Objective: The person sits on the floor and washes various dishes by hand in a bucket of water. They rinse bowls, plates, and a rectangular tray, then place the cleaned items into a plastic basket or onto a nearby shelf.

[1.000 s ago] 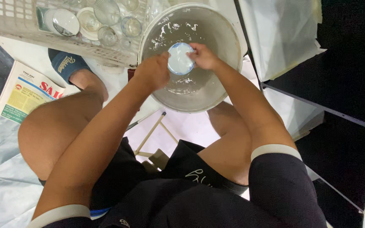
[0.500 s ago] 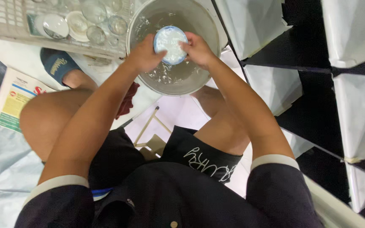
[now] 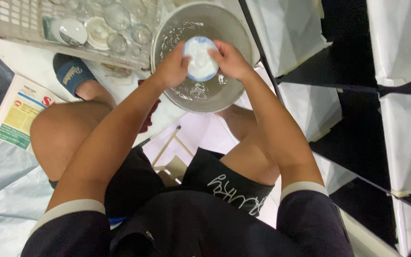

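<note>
A small white bowl with a blue rim [image 3: 200, 59] is held between both hands above a large metal basin [image 3: 236, 35] that has water in its bottom. My left hand [image 3: 172, 66] grips the bowl's left side. Gripping its right side is my right hand [image 3: 229, 59]. The bowl's underside faces the camera. I sit low with my knees spread, and the basin stands on the floor between them.
A beige plastic crate [image 3: 10, 24] with several glasses and small dishes stands at the top left. A printed paper [image 3: 17, 116] lies on the floor at left, beside my foot in a dark slipper [image 3: 72, 71]. Black shelves with white wrapped bundles [image 3: 400, 38] fill the right side.
Both hands have lifted the bowl up out of the basin's water. The view has shifted, so the basin sits further left and more of the shelves show.
</note>
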